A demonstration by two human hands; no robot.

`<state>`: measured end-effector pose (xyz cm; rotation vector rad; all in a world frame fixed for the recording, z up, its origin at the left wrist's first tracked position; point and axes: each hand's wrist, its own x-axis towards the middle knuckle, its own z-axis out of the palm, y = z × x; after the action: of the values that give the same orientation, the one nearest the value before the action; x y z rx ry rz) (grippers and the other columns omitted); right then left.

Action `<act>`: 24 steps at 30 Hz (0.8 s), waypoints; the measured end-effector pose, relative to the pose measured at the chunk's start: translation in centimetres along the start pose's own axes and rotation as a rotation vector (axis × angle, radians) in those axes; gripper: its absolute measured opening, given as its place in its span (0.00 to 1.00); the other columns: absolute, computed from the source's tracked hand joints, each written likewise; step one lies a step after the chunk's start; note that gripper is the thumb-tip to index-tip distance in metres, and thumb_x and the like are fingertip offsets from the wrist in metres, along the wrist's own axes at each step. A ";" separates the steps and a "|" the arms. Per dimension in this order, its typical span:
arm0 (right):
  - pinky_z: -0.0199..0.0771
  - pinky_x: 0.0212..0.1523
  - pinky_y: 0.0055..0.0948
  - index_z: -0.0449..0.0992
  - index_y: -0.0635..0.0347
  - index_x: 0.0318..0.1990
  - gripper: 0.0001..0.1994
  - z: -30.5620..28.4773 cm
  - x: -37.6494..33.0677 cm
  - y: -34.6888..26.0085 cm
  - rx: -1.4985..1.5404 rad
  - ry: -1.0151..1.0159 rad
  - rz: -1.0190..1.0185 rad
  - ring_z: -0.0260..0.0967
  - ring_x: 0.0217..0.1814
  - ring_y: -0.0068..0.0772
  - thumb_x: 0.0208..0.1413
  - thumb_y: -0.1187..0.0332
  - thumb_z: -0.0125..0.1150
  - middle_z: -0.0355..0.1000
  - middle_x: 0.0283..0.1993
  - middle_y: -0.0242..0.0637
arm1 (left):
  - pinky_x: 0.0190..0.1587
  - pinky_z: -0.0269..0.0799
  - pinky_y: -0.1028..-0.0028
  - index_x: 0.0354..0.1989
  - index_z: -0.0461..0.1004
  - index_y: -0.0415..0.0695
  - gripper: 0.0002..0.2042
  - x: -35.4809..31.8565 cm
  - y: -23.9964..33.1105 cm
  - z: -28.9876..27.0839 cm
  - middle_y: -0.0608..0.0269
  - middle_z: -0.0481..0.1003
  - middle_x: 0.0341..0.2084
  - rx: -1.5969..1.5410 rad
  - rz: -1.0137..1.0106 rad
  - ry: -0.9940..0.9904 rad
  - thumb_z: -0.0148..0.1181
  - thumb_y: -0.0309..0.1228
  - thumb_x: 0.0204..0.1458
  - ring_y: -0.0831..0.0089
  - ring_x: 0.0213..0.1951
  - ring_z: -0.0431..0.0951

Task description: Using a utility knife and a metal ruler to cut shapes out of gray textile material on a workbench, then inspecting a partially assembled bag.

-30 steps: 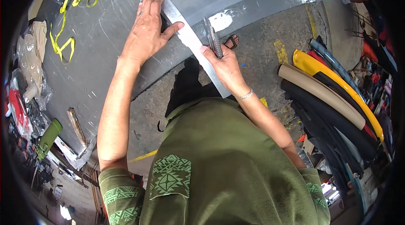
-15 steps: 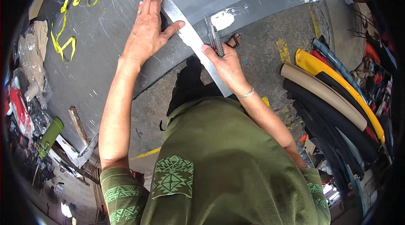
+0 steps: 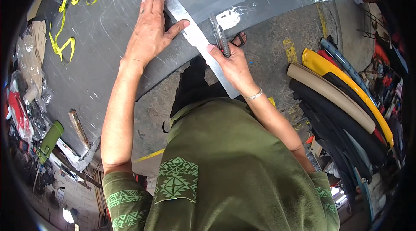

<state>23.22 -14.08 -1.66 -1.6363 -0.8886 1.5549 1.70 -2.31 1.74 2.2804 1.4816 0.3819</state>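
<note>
While the left hand (image 3: 149, 36) lies flat, fingers spread, it presses down on the long flat steel straightedge (image 3: 195, 40); thumb hooks over the near edge. Right hand (image 3: 232, 62) is closed around a slim dark-handled utility knife (image 3: 220, 38), blade end pointing away from the body, just right of the straightedge and touching its edge. Straightedge long axis runs diagonally, far-left to near-right, across the large grey sheet (image 3: 104, 58) on the worktop; its near end overhangs the sheet's edge beneath the right wrist. Knife axis lies nearly parallel to it. Right hand is nearer the near end; left hand holds the far half. Yellow tape measure (image 3: 65, 23) lies well apart, far left.
</note>
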 end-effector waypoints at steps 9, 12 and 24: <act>0.63 0.29 0.24 0.80 0.67 0.38 0.14 0.2 -0.1 -0.3 -0.050 0.023 -0.005 0.58 0.28 0.15 0.63 0.61 0.66 0.66 0.24 0.23 | 0.78 0.46 0.53 0.69 0.59 0.30 0.44 0.1 -0.1 -0.1 0.42 0.53 0.73 -0.001 0.001 0.002 0.70 0.50 0.53 0.48 0.76 0.49; 0.64 0.30 0.24 0.79 0.66 0.37 0.13 0.3 -0.2 -0.5 -0.038 0.037 -0.022 0.59 0.28 0.15 0.63 0.62 0.66 0.67 0.24 0.23 | 0.78 0.46 0.54 0.69 0.59 0.30 0.44 -0.1 -0.3 -0.1 0.42 0.54 0.73 0.015 0.015 0.011 0.70 0.51 0.54 0.49 0.76 0.49; 0.63 0.29 0.22 0.79 0.64 0.33 0.11 0.1 -0.2 0.6 -0.029 0.051 -0.030 0.58 0.27 0.14 0.62 0.65 0.68 0.66 0.23 0.21 | 0.78 0.46 0.53 0.71 0.56 0.30 0.48 -0.4 -0.5 0.3 0.42 0.53 0.73 0.005 0.031 0.039 0.65 0.57 0.54 0.49 0.76 0.49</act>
<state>23.08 -14.57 -2.09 -1.6676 -0.9086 1.4798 1.30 -2.55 1.22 2.3153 1.4687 0.4343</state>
